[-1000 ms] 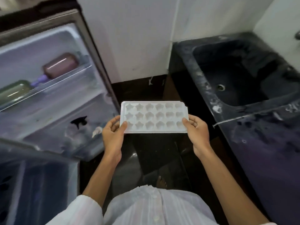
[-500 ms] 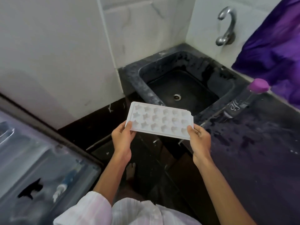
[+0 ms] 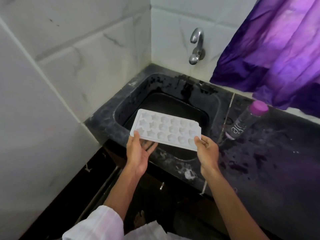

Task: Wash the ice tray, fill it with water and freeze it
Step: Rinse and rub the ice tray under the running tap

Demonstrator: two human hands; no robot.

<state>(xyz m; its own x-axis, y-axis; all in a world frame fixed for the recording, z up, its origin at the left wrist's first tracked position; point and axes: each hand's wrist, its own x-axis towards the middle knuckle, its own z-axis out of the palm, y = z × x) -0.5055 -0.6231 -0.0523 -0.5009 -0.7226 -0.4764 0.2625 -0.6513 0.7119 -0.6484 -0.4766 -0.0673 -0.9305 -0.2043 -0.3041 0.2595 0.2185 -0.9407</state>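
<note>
A white ice tray with star and round moulds is held level over the near part of the black sink. My left hand grips its near-left corner, thumb on top and fingers underneath. My right hand grips the near-right corner the same way. A chrome tap sticks out of the white tiled wall behind the basin, well above and beyond the tray. No water runs from it.
A clear bottle with a purple cap stands on the dark wet counter right of the sink. A purple curtain hangs above it. White tiled walls close the left and back. Dark cabinet fronts lie below.
My view has swung right from the open fridge to the sink. Both hands have carried the tray forward until it hangs over the basin; the fridge is out of sight now.
</note>
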